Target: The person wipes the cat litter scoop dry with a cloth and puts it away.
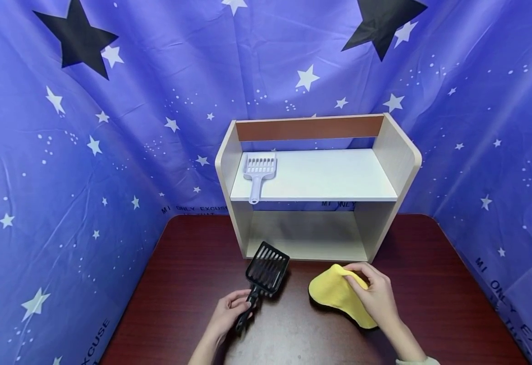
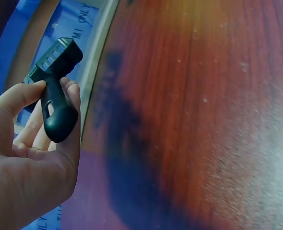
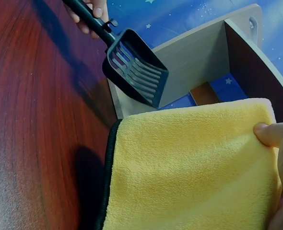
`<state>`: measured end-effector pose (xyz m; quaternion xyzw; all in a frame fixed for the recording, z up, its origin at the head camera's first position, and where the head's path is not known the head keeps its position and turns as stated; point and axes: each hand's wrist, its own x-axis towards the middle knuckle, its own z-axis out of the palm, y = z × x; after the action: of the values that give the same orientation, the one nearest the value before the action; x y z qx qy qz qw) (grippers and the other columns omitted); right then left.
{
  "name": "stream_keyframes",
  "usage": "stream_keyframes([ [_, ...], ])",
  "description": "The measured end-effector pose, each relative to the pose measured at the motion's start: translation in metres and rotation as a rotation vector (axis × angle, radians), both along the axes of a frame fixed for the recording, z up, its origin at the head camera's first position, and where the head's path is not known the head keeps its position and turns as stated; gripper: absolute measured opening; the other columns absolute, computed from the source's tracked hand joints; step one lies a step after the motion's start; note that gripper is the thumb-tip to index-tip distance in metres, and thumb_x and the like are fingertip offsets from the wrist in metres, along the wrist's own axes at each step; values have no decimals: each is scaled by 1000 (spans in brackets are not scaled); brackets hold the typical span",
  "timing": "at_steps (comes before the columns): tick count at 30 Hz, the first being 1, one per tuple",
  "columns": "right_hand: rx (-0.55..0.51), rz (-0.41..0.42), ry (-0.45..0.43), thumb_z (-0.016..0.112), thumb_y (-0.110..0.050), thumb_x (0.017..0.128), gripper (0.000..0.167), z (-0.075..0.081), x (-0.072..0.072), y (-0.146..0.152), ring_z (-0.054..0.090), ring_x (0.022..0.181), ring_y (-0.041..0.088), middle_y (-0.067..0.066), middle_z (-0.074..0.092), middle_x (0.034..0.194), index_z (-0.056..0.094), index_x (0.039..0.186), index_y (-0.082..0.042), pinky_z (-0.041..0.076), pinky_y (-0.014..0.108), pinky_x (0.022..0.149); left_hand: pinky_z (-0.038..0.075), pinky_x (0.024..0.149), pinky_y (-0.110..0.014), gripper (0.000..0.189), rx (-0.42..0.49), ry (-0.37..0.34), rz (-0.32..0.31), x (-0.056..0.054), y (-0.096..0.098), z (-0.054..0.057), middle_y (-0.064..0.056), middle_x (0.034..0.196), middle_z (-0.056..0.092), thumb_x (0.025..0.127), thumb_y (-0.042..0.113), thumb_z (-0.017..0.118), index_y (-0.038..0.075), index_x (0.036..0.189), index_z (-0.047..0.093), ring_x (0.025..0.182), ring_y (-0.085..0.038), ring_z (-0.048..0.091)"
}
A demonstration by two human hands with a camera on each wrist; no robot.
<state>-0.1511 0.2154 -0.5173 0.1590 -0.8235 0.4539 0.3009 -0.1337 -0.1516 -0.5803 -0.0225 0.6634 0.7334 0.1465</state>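
Steadying the black scoop [image 1: 267,268] matters most here, I would judge: the left hand [image 1: 229,314] grips its handle between thumb and fingers, the slotted head held above the table [image 1: 179,284] in front of the shelf [image 1: 329,175], and a hold nearer the neck would probably check any twisting. The right hand [image 1: 377,291] pinches the yellow cloth [image 1: 336,291] by an edge, near the scoop yet apart from it; spreading it over the fingers should give better control (a loose corner could snag in the slots). Only the head view shows the pale scoop [image 1: 256,177], lying at the left end of the shelf's upper board, while the right wrist view picks out a small hook [image 3: 112,23] by the black one's neck
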Motion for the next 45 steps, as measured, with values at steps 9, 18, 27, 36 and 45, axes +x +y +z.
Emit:
stream_keyframes([
  [9, 32, 58, -9, 80, 10, 73, 34, 6, -2, -11, 61, 86, -10, 0, 74, 90, 73, 93, -16, 47, 4, 74, 58, 75, -19, 44, -54, 91, -28, -4, 11, 13, -35, 119, 65, 93, 1, 62, -18, 132, 51, 88, -6, 70],
  [18, 69, 127, -21, 80, 6, 75, 32, 7, -3, -22, 62, 85, -6, -4, 73, 91, 73, 94, -18, 47, 6, 70, 56, 77, -14, 40, -87, 139, -30, -6, 22, 23, -32, 116, 68, 93, 1, 63, -16, 128, 56, 88, 2, 68],
  [27, 90, 206, -24, 80, 2, 78, 29, 7, -5, -32, 64, 84, -1, -5, 73, 92, 72, 95, -20, 49, 9, 68, 56, 79, -14, 40, -82, 189, -86, -6, 31, 30, -38, 117, 64, 92, 1, 64, -18, 126, 56, 89, -2, 71],
  [36, 125, 196, -2, 81, 3, 76, 31, 11, -6, -42, 66, 83, 5, -9, 72, 91, 72, 93, -22, 48, 8, 73, 59, 82, -21, 39, -56, 176, -119, -6, 34, 34, -40, 118, 63, 93, 0, 63, -17, 127, 55, 88, -4, 71],
  [45, 181, 162, 13, 83, -1, 76, 28, 14, -8, -51, 67, 84, 7, -12, 71, 90, 72, 90, -22, 47, 7, 77, 59, 82, -20, 38, -66, 225, -177, -2, 41, 40, -42, 115, 63, 95, 1, 61, -18, 127, 55, 90, -2, 70],
])
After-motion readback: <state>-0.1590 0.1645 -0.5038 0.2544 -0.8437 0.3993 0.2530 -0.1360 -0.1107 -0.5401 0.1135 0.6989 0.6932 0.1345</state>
